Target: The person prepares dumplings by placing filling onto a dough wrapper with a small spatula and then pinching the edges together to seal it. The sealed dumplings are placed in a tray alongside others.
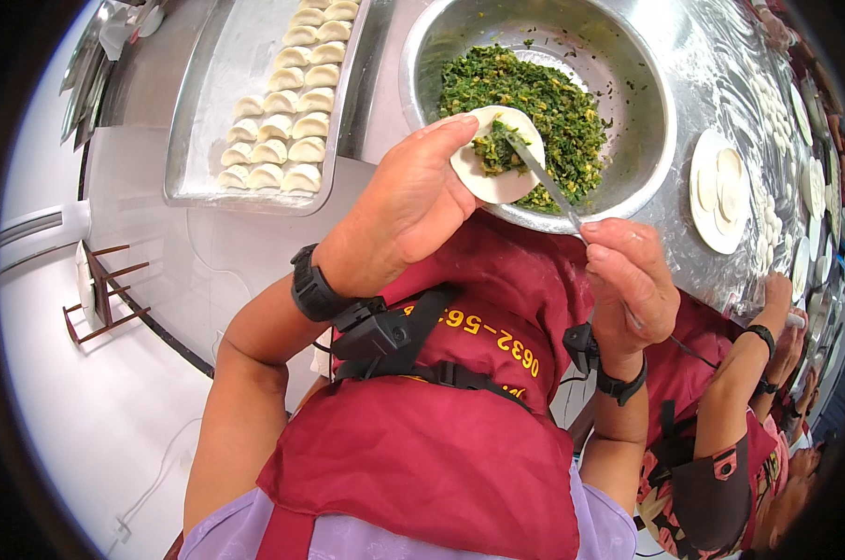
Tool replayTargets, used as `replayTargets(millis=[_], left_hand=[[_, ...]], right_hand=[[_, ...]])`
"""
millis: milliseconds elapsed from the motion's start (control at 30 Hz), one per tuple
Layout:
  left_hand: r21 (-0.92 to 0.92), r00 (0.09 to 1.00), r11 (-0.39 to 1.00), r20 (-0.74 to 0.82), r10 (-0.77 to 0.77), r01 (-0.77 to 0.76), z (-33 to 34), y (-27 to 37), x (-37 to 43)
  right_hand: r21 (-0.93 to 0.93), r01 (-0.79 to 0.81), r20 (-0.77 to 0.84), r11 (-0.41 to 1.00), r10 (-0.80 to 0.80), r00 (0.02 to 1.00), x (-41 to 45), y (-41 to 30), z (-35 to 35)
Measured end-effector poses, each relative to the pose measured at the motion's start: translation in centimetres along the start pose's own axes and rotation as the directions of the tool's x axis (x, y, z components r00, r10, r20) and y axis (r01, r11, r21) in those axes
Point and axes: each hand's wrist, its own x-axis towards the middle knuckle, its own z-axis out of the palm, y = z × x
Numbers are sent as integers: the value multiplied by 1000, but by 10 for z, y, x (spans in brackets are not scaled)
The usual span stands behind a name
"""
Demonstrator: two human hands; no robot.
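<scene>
My left hand (422, 189) holds a round dumpling wrapper (499, 185) flat, its thumb on the rim, over the near edge of a large steel bowl (646, 161). On the wrapper sits a mound of chopped green filling (494, 150). My right hand (629, 280) grips a thin metal spatula (552, 185), whose tip presses into that mound. More of the green and yellow filling (534, 91) is heaped in the bowl, where bare metal shows on the right. The spatula's handle end is mostly hidden in my fingers.
A metal tray (205, 140) of folded dumplings (268, 150) lies to the left. At right, a plate (720, 234) carries wrappers beside dough pieces (769, 231) on the floury steel table (681, 63). Other people's arms (741, 371) work there. A stool (100, 290) stands lower left.
</scene>
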Motion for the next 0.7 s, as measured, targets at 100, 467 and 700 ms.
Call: replayTargets(millis=[100, 467, 700], left_hand=[[17, 999, 1000, -35, 14, -13, -2, -1, 1], [-4, 999, 1000, 44, -28, 28, -2, -2, 1], [107, 997, 993, 63, 40, -47, 2, -3, -1]], right_hand=[[-4, 29, 35, 1000, -29, 999, 0, 3, 1], [689, -396, -74, 607, 602, 795, -2, 11, -5], [714, -444, -51, 541, 673, 738, 0, 19, -2]])
